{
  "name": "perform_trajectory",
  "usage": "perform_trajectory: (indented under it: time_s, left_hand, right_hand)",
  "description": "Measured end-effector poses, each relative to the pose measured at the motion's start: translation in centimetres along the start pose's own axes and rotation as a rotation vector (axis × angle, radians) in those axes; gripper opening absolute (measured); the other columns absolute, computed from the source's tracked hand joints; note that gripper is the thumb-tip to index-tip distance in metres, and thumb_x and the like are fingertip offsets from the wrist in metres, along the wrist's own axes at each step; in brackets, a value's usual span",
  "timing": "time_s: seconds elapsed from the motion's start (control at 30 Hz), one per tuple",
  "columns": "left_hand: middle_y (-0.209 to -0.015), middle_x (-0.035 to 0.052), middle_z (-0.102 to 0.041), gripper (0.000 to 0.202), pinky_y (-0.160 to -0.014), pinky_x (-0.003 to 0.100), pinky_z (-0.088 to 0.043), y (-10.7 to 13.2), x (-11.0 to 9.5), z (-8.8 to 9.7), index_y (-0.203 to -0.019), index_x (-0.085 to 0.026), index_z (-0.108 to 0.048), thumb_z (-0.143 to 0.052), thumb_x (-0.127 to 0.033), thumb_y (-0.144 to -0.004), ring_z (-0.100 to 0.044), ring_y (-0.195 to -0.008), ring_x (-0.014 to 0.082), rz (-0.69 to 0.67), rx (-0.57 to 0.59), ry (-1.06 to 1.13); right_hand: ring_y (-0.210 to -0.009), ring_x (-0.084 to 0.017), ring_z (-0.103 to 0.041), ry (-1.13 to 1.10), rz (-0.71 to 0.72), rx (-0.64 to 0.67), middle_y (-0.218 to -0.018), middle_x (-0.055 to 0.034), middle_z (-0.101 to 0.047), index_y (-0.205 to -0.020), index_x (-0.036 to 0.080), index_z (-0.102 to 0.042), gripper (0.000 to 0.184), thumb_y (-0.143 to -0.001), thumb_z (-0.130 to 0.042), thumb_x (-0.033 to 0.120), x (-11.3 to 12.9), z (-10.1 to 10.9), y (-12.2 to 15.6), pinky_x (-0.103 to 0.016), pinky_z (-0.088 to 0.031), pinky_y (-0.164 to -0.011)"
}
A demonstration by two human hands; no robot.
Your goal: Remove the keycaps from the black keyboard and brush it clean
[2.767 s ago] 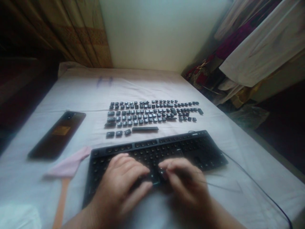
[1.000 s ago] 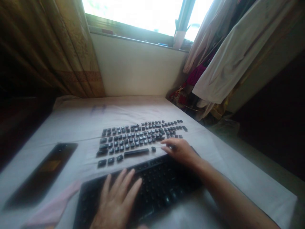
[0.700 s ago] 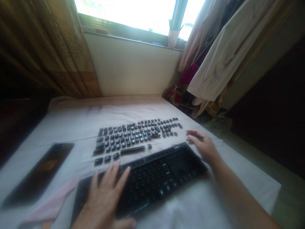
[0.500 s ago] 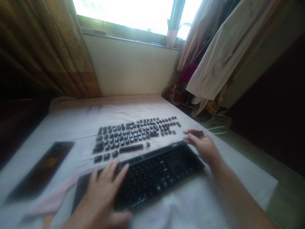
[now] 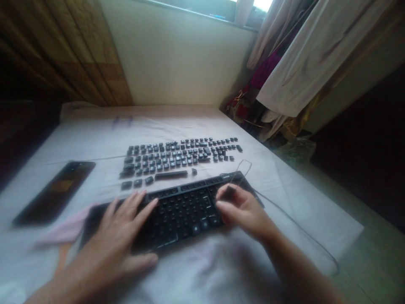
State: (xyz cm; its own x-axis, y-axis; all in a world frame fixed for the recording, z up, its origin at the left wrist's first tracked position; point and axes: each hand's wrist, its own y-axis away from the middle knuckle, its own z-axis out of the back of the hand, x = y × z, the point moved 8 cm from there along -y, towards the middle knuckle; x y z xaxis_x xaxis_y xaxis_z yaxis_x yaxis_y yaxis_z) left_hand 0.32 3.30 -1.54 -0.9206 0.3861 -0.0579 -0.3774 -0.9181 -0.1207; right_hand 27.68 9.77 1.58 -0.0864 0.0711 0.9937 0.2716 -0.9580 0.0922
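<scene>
We are bringing our right hand (image 5: 243, 211) back from past the right end onto the keyboard (image 5: 180, 211) at lower centre, fingers pinching a small dark keycap (image 5: 230, 191). Our left hand (image 5: 117, 236) is lying flat, fingers spread, on the keyboard's left part. Loose keycaps (image 5: 180, 154) and a phone (image 5: 55, 192) are lying on the white sheet (image 5: 284, 185), with curtains (image 5: 79, 46) hanging at upper left.

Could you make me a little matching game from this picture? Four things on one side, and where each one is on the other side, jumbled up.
Things:
1. left hand
2. right hand
3. phone
4. loose keycaps

Places:
A. in rows on the sheet, beyond the keyboard
B. spread flat on the keyboard's left half
C. lying at the far left of the sheet
D. fingers curled over the keyboard's right half

Pairs: 1-B, 2-D, 3-C, 4-A
</scene>
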Motion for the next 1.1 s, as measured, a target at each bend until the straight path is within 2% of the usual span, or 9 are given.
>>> perform_trajectory:
  time_s: [0.1, 0.2, 0.4, 0.63, 0.77, 0.97, 1.1]
  left_hand:
    - [-0.167, 0.0106, -0.028, 0.108, -0.119, 0.063, -0.027, 0.4, -0.2, 0.1, -0.16, -0.036, -0.02, -0.069, -0.07, -0.071, -0.031, -0.149, 0.0444, -0.004, -0.052, -0.004]
    - [-0.167, 0.0094, -0.028, 0.107, -0.121, 0.063, -0.023, 0.6, -0.3, 0.1, -0.16, -0.035, -0.022, -0.068, -0.072, -0.071, -0.031, -0.149, 0.0446, -0.012, -0.08, -0.001]
    - [-0.167, 0.0143, -0.027, 0.106, -0.121, 0.063, -0.022, 0.4, -0.7, 0.2, -0.16, -0.032, -0.022, -0.068, -0.07, -0.073, -0.034, -0.148, 0.0427, -0.043, -0.106, -0.002]
    - [-0.164, 0.0186, -0.031, 0.108, -0.121, 0.061, -0.022, 0.3, -1.2, 0.5, -0.16, -0.028, -0.023, -0.069, -0.071, -0.072, -0.035, -0.148, 0.0416, -0.063, -0.139, -0.031]
    - [-0.164, 0.0174, -0.033, 0.105, -0.121, 0.062, -0.022, 0.3, -1.3, 0.7, -0.159, -0.028, -0.026, -0.069, -0.069, -0.073, -0.035, -0.148, 0.0415, -0.055, -0.145, -0.018]
    - [-0.165, 0.0159, -0.031, 0.102, -0.123, 0.062, -0.019, 0.4, -1.3, 0.6, -0.158, -0.028, -0.03, -0.07, -0.068, -0.073, -0.035, -0.148, 0.0422, -0.047, -0.141, 0.028]
    - [-0.164, 0.0169, -0.033, 0.1, -0.122, 0.063, -0.019, 0.3, -1.2, 0.3, -0.158, -0.029, -0.03, -0.067, -0.071, -0.075, -0.035, -0.148, 0.0416, -0.036, -0.115, 0.046]
  right_hand:
    - [-0.053, -0.012, -0.063, 0.062, 0.017, 0.035, -0.067, 0.0025, -0.064, -0.082, 0.02, -0.064, 0.013, -0.075, -0.071, 0.027, 0.4, -1.8, 0.6, -0.021, -0.05, -0.048]
    - [-0.061, -0.014, -0.068, 0.192, 0.08, 0.034, -0.071, -0.0009, -0.069, -0.08, 0.019, -0.069, 0.006, -0.077, -0.066, 0.023, 0.9, -2.7, 1.1, -0.023, -0.055, -0.058]
    - [-0.06, -0.015, -0.07, 0.283, 0.04, 0.018, -0.069, -0.0023, -0.071, -0.075, 0.019, -0.068, 0.014, -0.084, -0.06, 0.027, -0.2, -3.2, 1.7, -0.022, -0.056, -0.055]
    - [-0.061, -0.015, -0.067, 0.614, 0.306, -0.059, -0.065, -0.0017, -0.07, -0.072, 0.019, -0.067, 0.019, -0.088, -0.058, 0.023, 1.5, -3.7, 2.6, -0.022, -0.052, -0.061]
    - [-0.054, -0.014, -0.066, 0.673, 0.295, -0.042, -0.06, -0.0009, -0.069, -0.071, 0.02, -0.065, 0.025, -0.092, -0.053, 0.025, 1.5, -4.1, 2.7, -0.022, -0.049, -0.055]
    - [-0.052, -0.018, -0.069, 0.81, 0.29, -0.105, -0.061, -0.0041, -0.073, -0.074, 0.02, -0.066, 0.024, -0.092, -0.053, 0.028, 1.9, -4.3, 2.3, -0.025, -0.047, -0.051]
    - [-0.05, -0.019, -0.067, 0.88, 0.271, -0.06, -0.057, -0.0031, -0.07, -0.073, 0.021, -0.064, 0.022, -0.091, -0.053, 0.028, 1.9, -4.9, 1.8, -0.026, -0.046, -0.052]
